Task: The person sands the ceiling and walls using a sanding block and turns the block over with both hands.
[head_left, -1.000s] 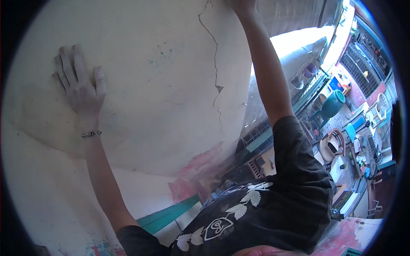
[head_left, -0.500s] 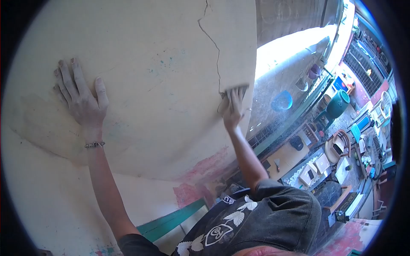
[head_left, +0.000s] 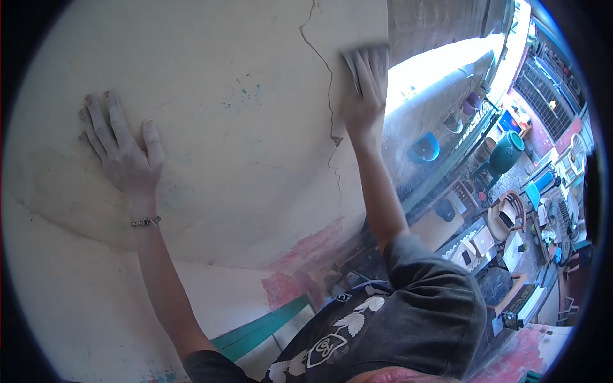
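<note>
My left hand (head_left: pixel 129 156), dusty and wearing a bracelet (head_left: pixel 145 222) at the wrist, lies flat on the pale wall (head_left: pixel 217 159) with its fingers spread. My right hand (head_left: pixel 364 105) is up by the wall's right edge, its fingers pressing a dark grey sheet that looks like sandpaper (head_left: pixel 352 66) against the surface. Motion blurs that hand and the sheet a little. Left of it, a jagged crack (head_left: pixel 331 89) runs down the wall to a small chipped hole (head_left: pixel 337 140). Blue-green specks (head_left: pixel 242 96) mark the paint between my hands.
Beyond the wall edge is a cluttered yard with a green barrel (head_left: pixel 507 152), a blue basin (head_left: pixel 424 148), a wooden chair (head_left: pixel 507 214) and a table with several things. A green beam (head_left: pixel 262 329) runs below my arms, near a pink patch (head_left: pixel 281 290) of wall.
My right hand has swept upward and slightly right along the wall with the sheet, uncovering the chipped hole and the lower crack. My left hand stays planted on the wall.
</note>
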Demonstrator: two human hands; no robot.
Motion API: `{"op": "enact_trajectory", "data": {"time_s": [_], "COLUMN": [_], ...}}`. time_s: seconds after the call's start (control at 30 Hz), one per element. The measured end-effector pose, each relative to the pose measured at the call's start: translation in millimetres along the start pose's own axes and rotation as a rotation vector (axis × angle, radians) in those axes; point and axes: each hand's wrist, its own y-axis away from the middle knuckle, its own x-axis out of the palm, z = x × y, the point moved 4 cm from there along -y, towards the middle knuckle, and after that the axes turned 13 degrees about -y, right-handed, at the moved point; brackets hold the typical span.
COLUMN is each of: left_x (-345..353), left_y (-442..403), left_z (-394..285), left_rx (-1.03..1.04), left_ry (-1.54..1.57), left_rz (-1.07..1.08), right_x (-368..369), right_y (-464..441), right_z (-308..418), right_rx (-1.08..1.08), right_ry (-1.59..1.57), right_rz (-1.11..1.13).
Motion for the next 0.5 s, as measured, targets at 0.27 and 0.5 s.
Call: {"op": "enact_trajectory", "data": {"time_s": [0.27, 0.5], "left_x": [1, -3], "left_y": [3, 1], "left_z": [-1, -2], "left_rx": [0.006, 0.008], "left_ry": [-0.009, -0.013], "left_rz": [-0.008, -0.017], "right_x": [-43, 49], "right_y": [149, -132], "right_z": [-10, 20], "right_rx": [0.62, 0.183], "right_ry": [0.054, -0.192], "right_rz": [-0.307, 0.042]}}
